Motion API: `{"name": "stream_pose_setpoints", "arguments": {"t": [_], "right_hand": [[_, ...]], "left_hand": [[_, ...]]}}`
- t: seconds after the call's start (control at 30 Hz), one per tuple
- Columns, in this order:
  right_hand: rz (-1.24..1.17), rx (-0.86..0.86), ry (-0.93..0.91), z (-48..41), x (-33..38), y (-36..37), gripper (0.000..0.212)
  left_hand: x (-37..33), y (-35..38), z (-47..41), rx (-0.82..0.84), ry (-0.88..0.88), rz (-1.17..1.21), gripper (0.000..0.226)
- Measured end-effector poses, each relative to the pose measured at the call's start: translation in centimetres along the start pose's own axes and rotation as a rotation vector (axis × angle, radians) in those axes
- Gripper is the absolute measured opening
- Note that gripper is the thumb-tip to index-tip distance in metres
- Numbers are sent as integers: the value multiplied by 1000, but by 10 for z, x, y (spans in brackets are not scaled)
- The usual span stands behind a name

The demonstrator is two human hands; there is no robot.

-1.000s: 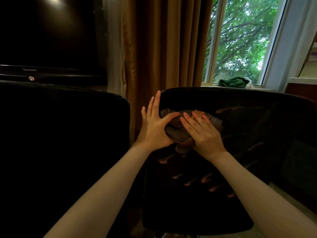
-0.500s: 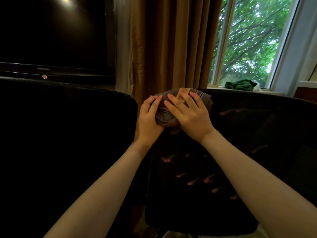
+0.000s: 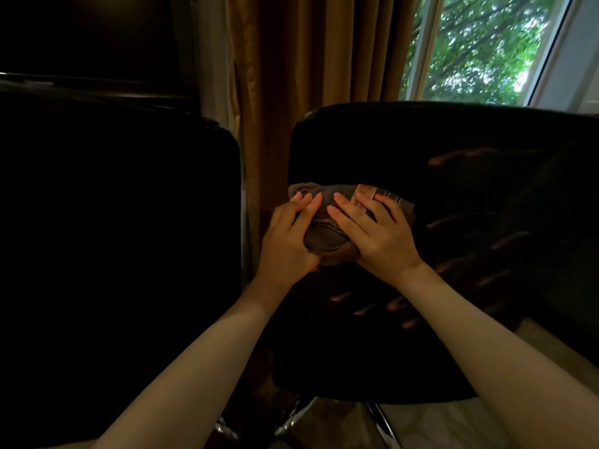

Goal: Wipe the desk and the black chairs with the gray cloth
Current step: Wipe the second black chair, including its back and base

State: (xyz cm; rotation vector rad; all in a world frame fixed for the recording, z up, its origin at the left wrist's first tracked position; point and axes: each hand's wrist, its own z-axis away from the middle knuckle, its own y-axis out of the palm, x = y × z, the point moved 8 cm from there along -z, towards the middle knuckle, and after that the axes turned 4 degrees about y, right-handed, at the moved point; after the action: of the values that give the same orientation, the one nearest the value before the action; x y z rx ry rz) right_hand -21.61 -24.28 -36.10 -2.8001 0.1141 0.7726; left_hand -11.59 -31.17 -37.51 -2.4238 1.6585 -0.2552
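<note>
- Two hands work one gray cloth (image 3: pixel 322 241), bunched against the backrest of the right black chair (image 3: pixel 470 196), close to that backrest's left edge.
- The left hand (image 3: pixel 288 241) cups the cloth's left side, fingers laid straight over the top. The grip is loose, not clenched, and the thumb is hidden behind the fabric.
- The right hand (image 3: pixel 379 236) presses down flat with fingers spread, an open grip with the palm covering the cloth's right half.
- A shiny striped patch shows just past the right fingertips; what it is cannot be told.
- Most of the cloth is buried under the palms. Only the top fold and a lower bulge between the hands show.
- The left black chair (image 3: pixel 113 238) is little more than a dark mass, its left side cut off by the frame.
- A dark television (image 3: pixel 90 37) sits top left, barely readable and cropped.
- A narrow gap separates the chairs, with the brown curtain (image 3: pixel 308 59) showing through.
- The backrest stretches wide to the right of the hands, and its right edge runs out of frame.
- The window (image 3: pixel 479 47) with green foliage is at upper right. The chrome chair legs (image 3: pixel 377 416) below are partly cut off.
</note>
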Motion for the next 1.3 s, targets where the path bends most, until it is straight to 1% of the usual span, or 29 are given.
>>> {"name": "stream_pose_setpoints", "arguments": {"t": [0.1,0.27,0.3,0.37,0.4,0.5,0.6,0.73,0.87,1.0,1.1,1.2,1.27,1.3], "right_hand": [[-22,13,9,21,3,6,54],[-85,84,27,57,15,14,46],[-95,115,25,66,20,17,49],[-93,219,5,80,28,28,65],[-88,252,1,86,32,32,67],[-80,272,-35,103,45,42,48],[-106,339,-82,117,55,49,37],[-76,396,-110,123,62,54,39],[-68,466,-102,120,64,54,45],[-77,404,-21,91,56,33,39],[-57,321,-12,62,45,13,29],[-28,238,-20,34,31,-13,24],[-2,197,-8,12,15,-31,42],[19,174,-6,1,6,-40,46]], "left_hand": [[-4,13,15,45,12,-3,58],[-9,28,48,128,42,1,59],[-10,29,56,141,51,3,59],[-10,32,70,170,57,-3,56],[-9,35,77,191,51,-4,56],[-1,48,104,285,9,24,57],[3,63,126,394,-60,44,58],[7,76,139,569,-134,100,62],[4,72,132,679,-102,95,65],[-7,51,101,630,-25,72,57],[-15,31,73,574,3,80,56],[-23,10,35,510,34,66,58],[-32,0,4,476,84,27,61],[-37,-3,-11,462,102,12,62]]}}
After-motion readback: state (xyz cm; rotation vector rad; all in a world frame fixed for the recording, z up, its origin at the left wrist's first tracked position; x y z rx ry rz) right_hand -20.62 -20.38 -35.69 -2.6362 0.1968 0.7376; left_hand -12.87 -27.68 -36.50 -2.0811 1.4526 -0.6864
